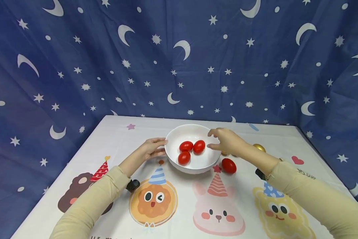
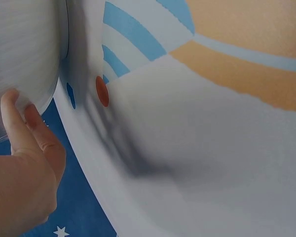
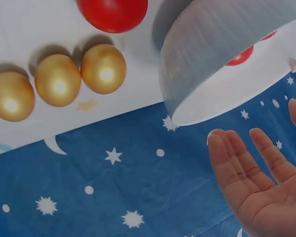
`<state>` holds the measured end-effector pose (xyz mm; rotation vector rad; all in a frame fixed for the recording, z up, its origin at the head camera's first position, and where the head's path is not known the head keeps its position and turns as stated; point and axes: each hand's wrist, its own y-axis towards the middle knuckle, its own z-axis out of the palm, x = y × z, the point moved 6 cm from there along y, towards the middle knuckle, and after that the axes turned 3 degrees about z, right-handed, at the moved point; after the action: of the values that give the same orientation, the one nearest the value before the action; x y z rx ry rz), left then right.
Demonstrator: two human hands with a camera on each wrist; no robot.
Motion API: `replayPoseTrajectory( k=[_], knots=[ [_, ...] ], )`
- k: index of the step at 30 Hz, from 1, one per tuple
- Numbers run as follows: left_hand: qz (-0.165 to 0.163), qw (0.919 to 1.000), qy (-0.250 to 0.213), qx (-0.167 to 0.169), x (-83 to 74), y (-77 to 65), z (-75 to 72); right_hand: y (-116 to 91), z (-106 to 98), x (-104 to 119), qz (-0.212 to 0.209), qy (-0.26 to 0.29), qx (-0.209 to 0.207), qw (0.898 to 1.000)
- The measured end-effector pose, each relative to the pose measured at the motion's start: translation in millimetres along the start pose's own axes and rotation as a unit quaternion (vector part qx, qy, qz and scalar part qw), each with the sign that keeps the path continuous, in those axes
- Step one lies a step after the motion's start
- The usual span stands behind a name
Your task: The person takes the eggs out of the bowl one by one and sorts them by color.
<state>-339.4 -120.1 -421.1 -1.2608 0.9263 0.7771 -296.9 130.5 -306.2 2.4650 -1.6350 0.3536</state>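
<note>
The white bowl (image 1: 200, 162) stands in the middle of the frame, on the white tablecloth (image 1: 149, 127). Three red eggs (image 1: 184, 158) lie together inside it. The left hand (image 1: 152, 147) holds the bowl at its left side; the left wrist view shows two fingertips pressing against the outer wall. The right hand (image 1: 226, 141) is over the right part of the bowl, with thumb and fingers well apart, and nothing is between them.

One more red egg (image 1: 228, 165) lies on the cloth, just to the lower right of the bowl. The gold eggs (image 3: 58, 80) are partly hidden behind the right forearm in the head view. In the right wrist view, three of them make a row at the upper left, and a fourth is cut by the left edge.

A small black object (image 1: 133, 185) is near the left wrist. Across the lower part of the frame there are printed cartoon faces (image 1: 218, 212) with party hats. A blue curtain (image 1: 167, 30) with moons and stars fills the upper half.
</note>
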Motion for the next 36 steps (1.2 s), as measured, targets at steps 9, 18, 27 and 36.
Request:
replayPoseTrajectory(
  k=[9, 18, 27, 36],
  knots=[
    [0.006, 1.0, -0.004, -0.002, -8.6, -0.9, -3.6, 20.6, -5.1, 19.6, -0.057, -0.024, 0.003, 0.998],
    [-0.001, 1.0, -0.007, 0.002, -4.1, -0.4, -5.3, 40.3, 3.3, 34.9, -0.077, -0.066, 0.054, 0.993],
    [-0.002, 1.0, -0.002, 0.007, -3.9, -0.3, -2.2, 63.6, 11.4, 46.6, -0.091, -0.085, 0.092, 0.988],
    [-0.009, 0.9999, -0.006, 0.004, -0.2, 1.1, -0.2, 83.4, 31.6, 49.8, -0.103, -0.08, 0.153, 0.98]
  ],
)
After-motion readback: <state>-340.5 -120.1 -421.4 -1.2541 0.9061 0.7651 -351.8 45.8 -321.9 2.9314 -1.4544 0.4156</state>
